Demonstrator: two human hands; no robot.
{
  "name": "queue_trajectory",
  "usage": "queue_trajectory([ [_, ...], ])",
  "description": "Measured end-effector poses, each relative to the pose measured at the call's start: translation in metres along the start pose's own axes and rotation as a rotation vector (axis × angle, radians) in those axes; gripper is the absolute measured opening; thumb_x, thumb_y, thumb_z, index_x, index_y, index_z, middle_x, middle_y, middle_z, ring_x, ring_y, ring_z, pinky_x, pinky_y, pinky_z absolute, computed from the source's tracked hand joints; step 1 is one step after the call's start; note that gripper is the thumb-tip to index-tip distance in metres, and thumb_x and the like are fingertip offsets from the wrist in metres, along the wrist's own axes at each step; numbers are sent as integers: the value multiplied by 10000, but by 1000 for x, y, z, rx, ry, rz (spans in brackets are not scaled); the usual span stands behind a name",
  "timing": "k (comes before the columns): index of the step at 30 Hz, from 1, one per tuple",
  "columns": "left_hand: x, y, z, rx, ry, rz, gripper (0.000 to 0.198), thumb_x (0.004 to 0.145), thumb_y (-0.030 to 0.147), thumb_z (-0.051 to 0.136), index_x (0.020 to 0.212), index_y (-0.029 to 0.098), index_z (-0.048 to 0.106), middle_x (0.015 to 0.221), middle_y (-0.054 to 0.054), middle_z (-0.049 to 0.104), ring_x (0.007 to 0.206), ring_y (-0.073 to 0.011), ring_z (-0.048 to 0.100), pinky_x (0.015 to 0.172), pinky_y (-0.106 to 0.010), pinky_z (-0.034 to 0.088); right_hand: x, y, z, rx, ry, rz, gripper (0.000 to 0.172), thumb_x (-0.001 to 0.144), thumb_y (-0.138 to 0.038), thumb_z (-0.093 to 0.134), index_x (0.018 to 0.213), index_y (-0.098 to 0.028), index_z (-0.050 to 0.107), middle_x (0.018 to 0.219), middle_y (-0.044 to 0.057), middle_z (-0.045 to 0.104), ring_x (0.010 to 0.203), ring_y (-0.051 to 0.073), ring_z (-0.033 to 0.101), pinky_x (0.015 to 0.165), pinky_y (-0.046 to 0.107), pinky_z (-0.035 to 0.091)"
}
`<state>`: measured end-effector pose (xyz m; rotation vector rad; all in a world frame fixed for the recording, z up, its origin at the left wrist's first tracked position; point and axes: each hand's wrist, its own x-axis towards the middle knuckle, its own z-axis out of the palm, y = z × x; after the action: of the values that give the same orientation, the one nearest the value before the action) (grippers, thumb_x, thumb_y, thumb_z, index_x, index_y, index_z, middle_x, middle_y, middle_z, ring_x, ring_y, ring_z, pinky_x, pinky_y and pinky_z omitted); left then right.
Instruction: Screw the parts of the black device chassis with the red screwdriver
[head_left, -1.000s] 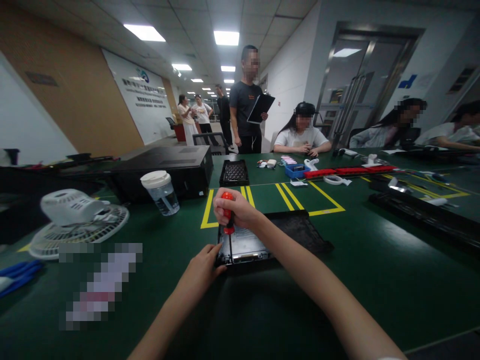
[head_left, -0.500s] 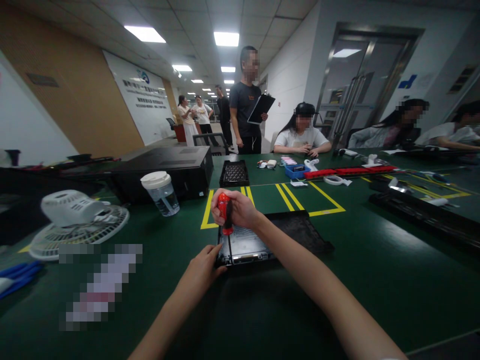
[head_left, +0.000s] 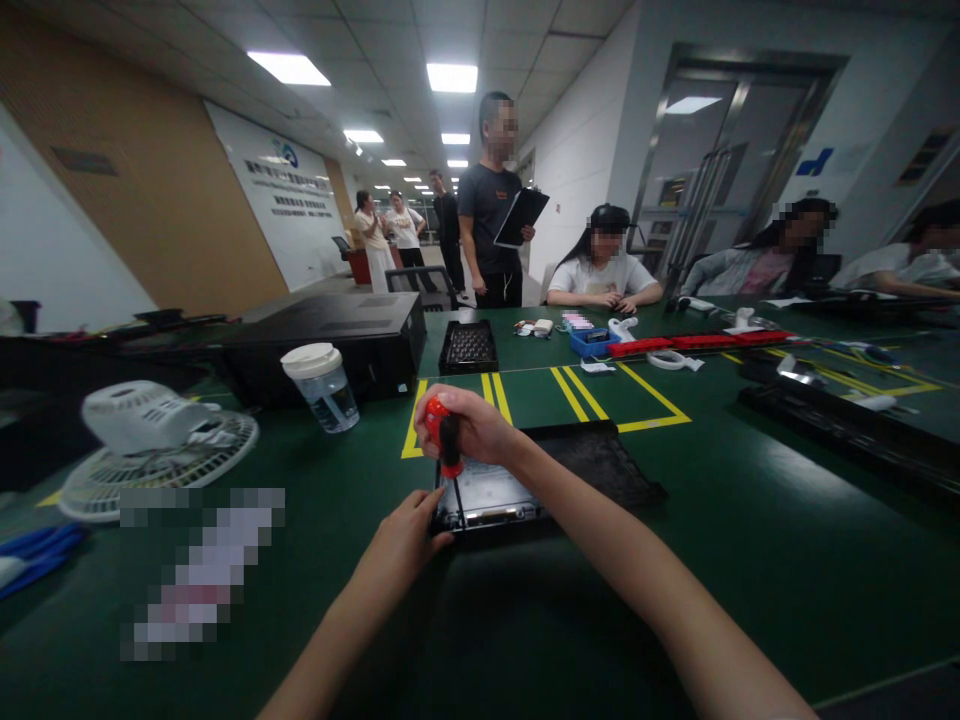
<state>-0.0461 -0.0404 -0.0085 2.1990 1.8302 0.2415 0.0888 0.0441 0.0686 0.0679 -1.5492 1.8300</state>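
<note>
Open green tabletop (head_left: 750, 560) lies behind the flat black plastic casing (head_left: 592, 462), and right of it up to a long black plastic strip (head_left: 847, 442). Over the casing's left part, the right hand (head_left: 472, 422) and the red-and-black-handled screwdriver (head_left: 450, 448) block the way; the bare right forearm (head_left: 615, 548) bars the near right. The left hand (head_left: 411, 525) crowds the near-left corner. Leftward sit a clear white-lidded cup (head_left: 324, 390) and white plastic fan (head_left: 150, 425).
</note>
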Motion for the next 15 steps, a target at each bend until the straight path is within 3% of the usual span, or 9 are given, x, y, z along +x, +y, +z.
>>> queue_trajectory([
  [15, 1, -2, 0, -30, -9, -10, 550, 748, 253, 560, 1281, 187, 441, 1216, -94, 516, 1051, -222, 536, 905, -309, 396, -3, 2, 5, -10, 17, -46, 173, 858, -305, 465, 854, -145, 530, 668, -2, 548, 548, 103, 532, 527, 228, 404],
])
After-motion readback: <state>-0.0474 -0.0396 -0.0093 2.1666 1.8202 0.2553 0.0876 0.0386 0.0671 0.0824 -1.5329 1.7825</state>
